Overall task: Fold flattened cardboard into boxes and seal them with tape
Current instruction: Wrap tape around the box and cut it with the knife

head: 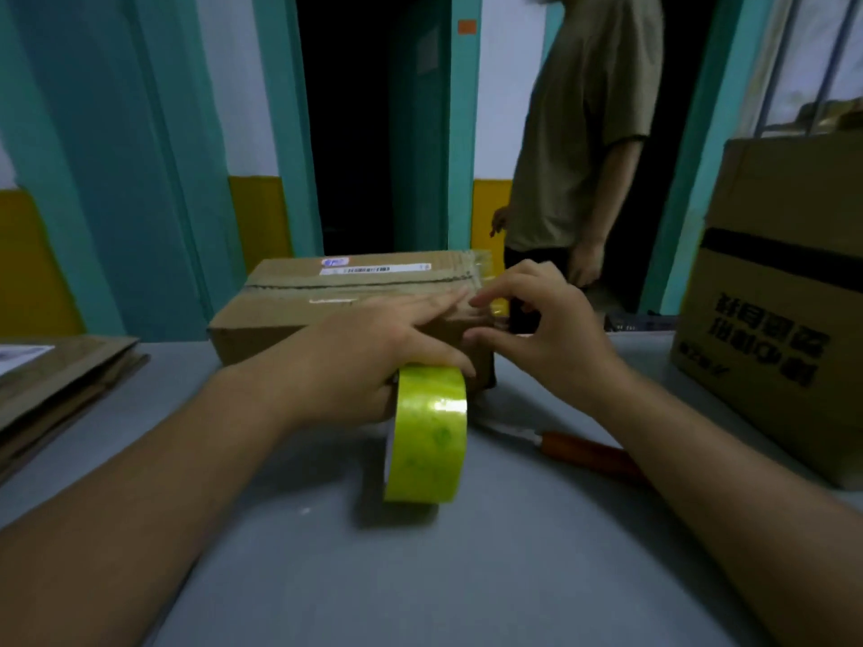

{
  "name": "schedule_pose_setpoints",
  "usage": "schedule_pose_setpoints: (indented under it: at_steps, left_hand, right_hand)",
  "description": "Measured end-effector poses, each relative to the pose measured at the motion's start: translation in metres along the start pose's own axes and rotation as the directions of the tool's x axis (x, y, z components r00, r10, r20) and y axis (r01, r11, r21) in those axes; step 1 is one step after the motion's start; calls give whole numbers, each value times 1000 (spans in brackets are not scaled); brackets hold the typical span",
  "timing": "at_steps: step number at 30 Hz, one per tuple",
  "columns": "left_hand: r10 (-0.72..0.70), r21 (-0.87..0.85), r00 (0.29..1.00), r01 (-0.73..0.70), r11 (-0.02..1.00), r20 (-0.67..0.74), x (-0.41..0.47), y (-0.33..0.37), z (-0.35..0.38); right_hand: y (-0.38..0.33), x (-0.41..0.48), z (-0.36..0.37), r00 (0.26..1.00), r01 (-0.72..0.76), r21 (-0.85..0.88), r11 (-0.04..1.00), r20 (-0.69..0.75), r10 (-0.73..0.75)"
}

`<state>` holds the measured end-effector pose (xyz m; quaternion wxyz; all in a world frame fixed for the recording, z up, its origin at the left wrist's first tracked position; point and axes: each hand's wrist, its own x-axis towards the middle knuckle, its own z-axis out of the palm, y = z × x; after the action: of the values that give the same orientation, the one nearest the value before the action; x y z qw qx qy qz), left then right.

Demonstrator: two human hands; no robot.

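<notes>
Head view, looking down over both forearms onto a smooth grey table (467, 576). Left hand (373, 352) lies palm-down, fingers stretched flat along the near top edge of the box (289, 310), pressing there; its thumb hooks through the tape roll (427, 434), which hangs on edge from the hand, lower rim at or just above the table. Roll is a wide ring of glossy, translucent yellow-green film with a bright glare stripe. Right hand (555, 329) is at the box's right end, fingers curled, thumb and forefinger drawn close as if pinching; whether tape sits between them cannot be told, the spot is blurred. A clear, wrinkled strip glints over that right top corner. The two hands' fingertips nearly meet at the corner.

Box: closed, low and oblong, matte brown corrugated board, a dark seam running lengthwise along the top and a long white printed label beyond it. It sits at the table's far middle, directly ahead of both hands.

Just beside the right forearm, a knife (588, 452) lies flat, orange-red handle, pale blade pointing toward the roll. Left edge: a stack of flat cardboard (56, 380), layered. Right: a tall carton (784, 282) with a black tape band and dark print. Beyond the table, a person in a tan T-shirt (588, 123) stands by a dark doorway.
</notes>
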<state>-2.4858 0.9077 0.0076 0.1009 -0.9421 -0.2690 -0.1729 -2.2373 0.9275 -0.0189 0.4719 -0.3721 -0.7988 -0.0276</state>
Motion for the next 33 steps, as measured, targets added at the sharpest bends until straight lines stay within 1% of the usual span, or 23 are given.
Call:
schedule_pose_setpoints:
  at_steps: [4, 7, 10, 15, 18, 19, 23, 26, 29, 31, 33]
  left_hand:
    - [-75, 4, 997, 75, 997, 10, -2, -5, 5]
    - [-66, -14, 998, 65, 998, -12, -2, -6, 6]
    - [-63, -39, 998, 62, 997, -16, -1, -4, 8]
    - [-77, -62, 997, 77, 995, -5, 0, -4, 10]
    - [-78, -77, 997, 78, 994, 1, 1, -5, 11]
    - [-80, -80, 997, 80, 994, 4, 1, -5, 11]
    - [-86, -79, 996, 85, 993, -6, 1, -6, 13]
    - [-84, -98, 996, 82, 992, -16, 1, -7, 14]
    - [-88, -83, 996, 86, 993, -17, 2, -4, 15]
    - [-97, -58, 995, 96, 994, -4, 5, -3, 16]
    - [-109, -44, 994, 109, 993, 13, 7, -2, 17]
  right_hand:
    - [0, 0, -9, 998, -18, -17, 1000, 55, 19]
    - [1, 1, -19, 994, -85, -37, 996, 60, 87]
    - [-2, -1, -23, 982, -159, -23, 987, 104, 161]
    - [-2, -2, -17, 966, -211, -86, 974, 136, 221]
    - [-1, -3, -17, 947, -161, -204, 966, 243, 209]
    - [0, -4, -16, 946, -139, -225, 964, 259, 197]
    - [3, -4, -17, 947, -132, -247, 960, 255, 196]
    - [2, -5, -18, 941, -122, -260, 958, 276, 195]
    - [-3, -5, -17, 937, -94, -288, 953, 298, 182]
    - [-8, -5, -15, 932, -65, -350, 935, 312, 182]
    - [-13, -5, -10, 933, -28, -459, 888, 308, 189]
